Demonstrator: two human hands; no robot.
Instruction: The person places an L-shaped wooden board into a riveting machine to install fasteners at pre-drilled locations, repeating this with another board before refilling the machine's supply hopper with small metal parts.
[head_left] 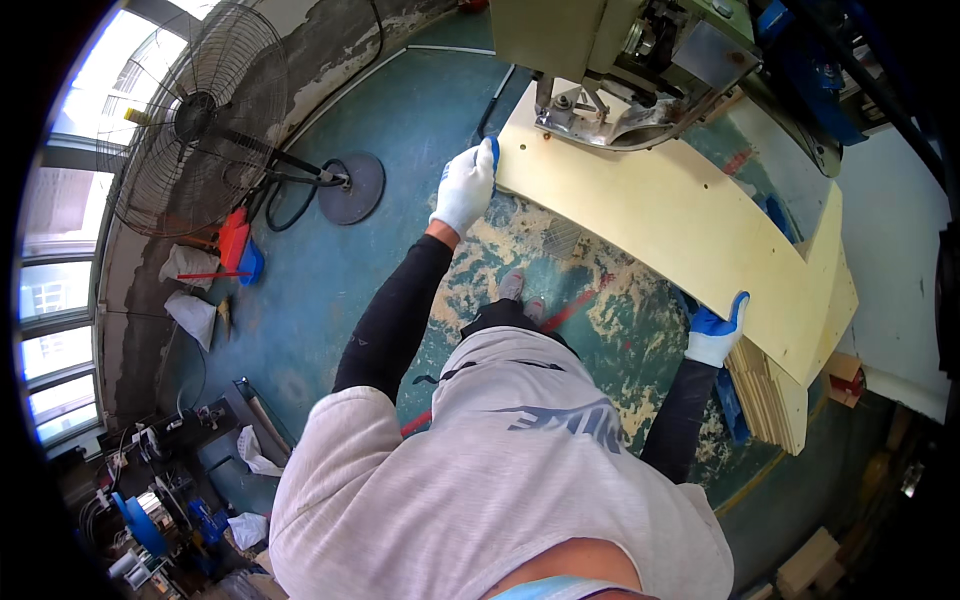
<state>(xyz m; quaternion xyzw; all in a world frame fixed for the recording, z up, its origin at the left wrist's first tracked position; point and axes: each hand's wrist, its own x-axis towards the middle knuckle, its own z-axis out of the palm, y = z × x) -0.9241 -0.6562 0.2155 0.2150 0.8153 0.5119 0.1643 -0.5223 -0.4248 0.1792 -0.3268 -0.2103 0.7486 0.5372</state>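
Note:
A long pale plywood panel (640,215) with a few small dark holes lies slantwise ahead of me. Part of its far side passes beneath the metal foot of a green-grey machine (545,40). My left hand (466,188), in a white and blue work glove, is closed on the panel's left end, thumb on top. Gloved the same way, my right hand (716,332) grips the near edge toward the right, its thumb up on the surface and the other fingers mostly below. Under the panel's right end stands a stack of similar plywood pieces (765,395).
On the left, a big caged fan (195,120) stands on a round base (352,188). Sawdust (470,255) covers the green floor around my feet. A red and blue dustpan (236,245) and pale bags (190,315) lie by the wall. Equipment (150,520) crowds the lower left.

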